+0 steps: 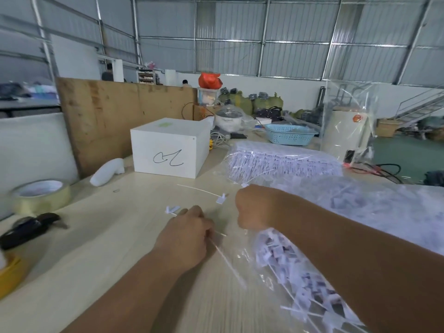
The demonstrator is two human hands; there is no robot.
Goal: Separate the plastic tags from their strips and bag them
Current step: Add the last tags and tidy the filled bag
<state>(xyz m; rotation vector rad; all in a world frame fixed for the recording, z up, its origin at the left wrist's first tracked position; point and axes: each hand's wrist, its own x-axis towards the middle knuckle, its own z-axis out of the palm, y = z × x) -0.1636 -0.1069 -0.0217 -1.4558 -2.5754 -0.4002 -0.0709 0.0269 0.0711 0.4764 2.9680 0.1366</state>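
2 hands [186,236] [255,207], 1 strip [228,263], 2 tag bags [300,272] [283,162]

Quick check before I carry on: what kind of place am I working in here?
Most likely a warehouse or small packing workshop: corrugated metal walls on steel framing, stuffed green sacks piled behind, and a worktable with packing tape and bagged tags.

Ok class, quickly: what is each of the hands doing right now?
Left hand: pinches a thin white strip.
Right hand: grips the clear bag.

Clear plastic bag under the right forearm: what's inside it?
The clear plastic bag holds loose white plastic tags and thin white strips. The right forearm covers its far side.
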